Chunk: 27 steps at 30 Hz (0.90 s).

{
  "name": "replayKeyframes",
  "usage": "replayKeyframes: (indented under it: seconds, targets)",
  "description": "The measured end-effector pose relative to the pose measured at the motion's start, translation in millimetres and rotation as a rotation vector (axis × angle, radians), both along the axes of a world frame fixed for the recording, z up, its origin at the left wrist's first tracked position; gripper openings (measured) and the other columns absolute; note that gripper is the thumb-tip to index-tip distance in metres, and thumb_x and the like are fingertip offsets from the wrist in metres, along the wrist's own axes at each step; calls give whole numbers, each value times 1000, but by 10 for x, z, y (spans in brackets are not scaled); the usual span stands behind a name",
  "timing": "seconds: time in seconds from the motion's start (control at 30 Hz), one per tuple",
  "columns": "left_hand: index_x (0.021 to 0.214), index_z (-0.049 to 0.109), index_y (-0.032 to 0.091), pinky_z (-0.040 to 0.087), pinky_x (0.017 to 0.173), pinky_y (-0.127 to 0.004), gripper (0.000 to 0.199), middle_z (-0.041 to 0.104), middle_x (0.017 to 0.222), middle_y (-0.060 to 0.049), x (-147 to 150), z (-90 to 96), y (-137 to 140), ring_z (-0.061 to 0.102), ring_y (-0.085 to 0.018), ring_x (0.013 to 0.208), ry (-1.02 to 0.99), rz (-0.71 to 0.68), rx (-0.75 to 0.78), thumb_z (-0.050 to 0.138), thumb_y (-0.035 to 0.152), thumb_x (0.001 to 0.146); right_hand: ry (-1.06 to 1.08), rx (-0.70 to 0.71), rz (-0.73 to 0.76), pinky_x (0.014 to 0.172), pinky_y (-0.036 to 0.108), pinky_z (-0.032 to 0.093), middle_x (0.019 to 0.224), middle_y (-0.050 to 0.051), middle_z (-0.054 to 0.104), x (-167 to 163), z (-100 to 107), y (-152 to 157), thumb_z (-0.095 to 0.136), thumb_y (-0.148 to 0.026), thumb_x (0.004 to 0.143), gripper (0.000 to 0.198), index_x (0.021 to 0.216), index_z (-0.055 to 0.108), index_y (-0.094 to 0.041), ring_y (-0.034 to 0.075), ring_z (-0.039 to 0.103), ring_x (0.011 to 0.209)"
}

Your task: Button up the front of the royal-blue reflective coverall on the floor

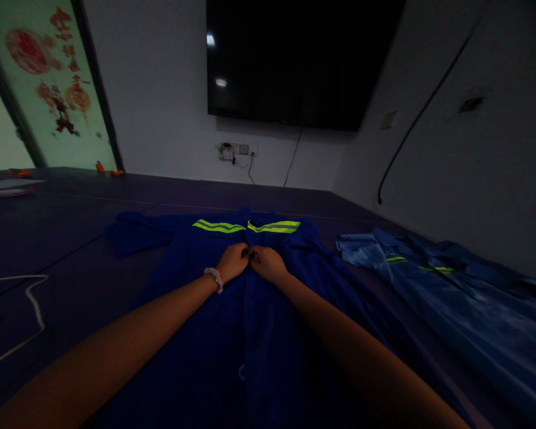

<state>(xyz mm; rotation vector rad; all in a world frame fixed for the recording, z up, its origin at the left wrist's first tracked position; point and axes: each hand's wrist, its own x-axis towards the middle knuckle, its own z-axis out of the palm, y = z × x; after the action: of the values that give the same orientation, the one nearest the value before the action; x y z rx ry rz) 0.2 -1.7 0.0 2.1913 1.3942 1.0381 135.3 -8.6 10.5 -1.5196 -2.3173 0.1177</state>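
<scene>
A dark blue work garment (205, 298) lies spread out, front up, with yellow-green reflective strips (218, 226) across its chest. Its front opening runs down the middle. My left hand (233, 261), a pale scrunchie (215, 279) round its wrist, pinches the cloth at this opening just below the strips. Close beside it, fingertips nearly meeting, my right hand (268, 263) pinches the other edge of the opening. Whatever small part sits between the fingertips is hidden. Farther down the front, a pale ring-shaped detail (242, 372) shows on the cloth.
To the right lies a lighter blue garment (451, 298) with reflective strips. A white cable (36, 304) curves over the dark purple floor mat (161, 193) at left. On the far wall hangs a large television (295, 59), above sockets with cords (243, 150). Small orange objects (100, 167) stand near the door.
</scene>
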Motion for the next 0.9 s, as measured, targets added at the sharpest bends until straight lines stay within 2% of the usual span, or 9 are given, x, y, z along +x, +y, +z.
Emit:
replayKeyframes:
  seconds: [0.3, 0.6, 0.9]
  targets:
    - [76, 64, 13, 40, 63, -22, 17, 65, 71, -4, 11, 5, -3, 57, -12, 66, -26, 43, -11, 48, 7, 73, 70, 3, -6, 54, 21, 32, 71, 1, 63, 8, -39, 57, 52, -18, 75, 20, 92, 61, -17, 13, 57, 65]
    - [64, 61, 12, 38, 60, -22, 14, 60, 62, -3, 17, 36, -32, 53, -11, 61, -2, 137, -11, 50, 9, 72, 96, 15, -16, 54, 21, 32, 72, 3, 63, -9, -66, 78, 52, -19, 76, 14, 86, 59, -15, 13, 56, 62]
    - [54, 56, 13, 32, 53, -23, 22, 57, 56, -4, 35, 38, -27, 50, -11, 54, 46, 170, 15, 49, 15, 75, 56, 31, -40, 56, 22, 33, 73, 4, 64, -8, -53, 75, 50, -20, 78, 12, 82, 60, -15, 14, 59, 66]
